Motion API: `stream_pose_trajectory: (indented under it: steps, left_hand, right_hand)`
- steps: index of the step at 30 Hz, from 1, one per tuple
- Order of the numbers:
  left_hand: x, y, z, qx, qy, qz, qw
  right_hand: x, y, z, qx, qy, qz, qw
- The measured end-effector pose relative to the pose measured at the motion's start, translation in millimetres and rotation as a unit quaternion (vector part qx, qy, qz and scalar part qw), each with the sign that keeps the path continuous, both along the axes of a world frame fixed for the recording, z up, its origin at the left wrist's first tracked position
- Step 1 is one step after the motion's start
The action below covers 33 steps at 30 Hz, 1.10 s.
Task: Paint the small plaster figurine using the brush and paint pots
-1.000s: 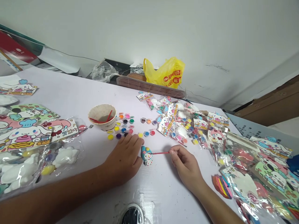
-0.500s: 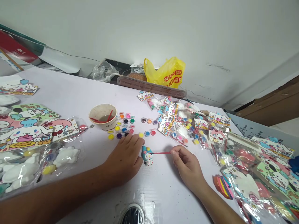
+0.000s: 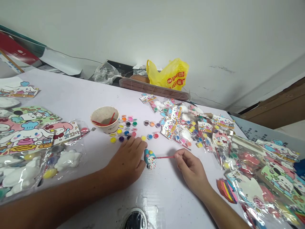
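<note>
A small blue and white figurine [image 3: 150, 160] stands on the pale table between my hands. My right hand [image 3: 189, 167] pinches the end of a thin red paintbrush [image 3: 165, 157], whose tip touches the figurine's face. Beside the figurine's left side rests my left hand [image 3: 130, 159], its fingers bent and close together, with the thumb and fingertips at the figurine's edge. Several small paint pots [image 3: 127, 133] lie just beyond my left hand. Behind them on the left, a paper cup [image 3: 105, 119] holds murky water and red sticks.
Packaged white figurines with cartoon cards [image 3: 26, 140] cover the left side. More packets [image 3: 205, 127] spread over the right, near a rainbow-coloured piece [image 3: 227, 190]. A yellow bag [image 3: 169, 74] sits behind the table's back edge, and a round black object [image 3: 135, 220] lies at the front.
The brush tip has shifted very slightly on the figurine's face. Both hands keep almost the same place.
</note>
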<state>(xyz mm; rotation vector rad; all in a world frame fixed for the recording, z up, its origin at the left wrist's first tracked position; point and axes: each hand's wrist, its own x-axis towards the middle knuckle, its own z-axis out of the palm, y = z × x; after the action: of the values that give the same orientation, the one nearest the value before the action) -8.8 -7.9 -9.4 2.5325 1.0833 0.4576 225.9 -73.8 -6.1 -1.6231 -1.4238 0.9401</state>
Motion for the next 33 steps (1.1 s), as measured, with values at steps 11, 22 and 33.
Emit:
stream_pose_trajectory:
  steps: [11, 22, 33]
  left_hand:
    - [0.7, 1.0, 2.3, -0.003, -0.002, -0.001, 1.000]
    - [0.2, 0.6, 2.8, 0.002, 0.003, -0.001, 1.000]
    - [1.3, 0.7, 5.7, -0.008, 0.010, 0.003, 1.000]
  right_hand:
    - [2.4, -0.9, -1.2, -0.005, -0.001, 0.011, 1.000]
    - [2.0, 1.9, -2.0, 0.008, 0.010, -0.012, 1.000]
    - [3.2, 0.7, -3.7, 0.003, 0.009, -0.002, 1.000]
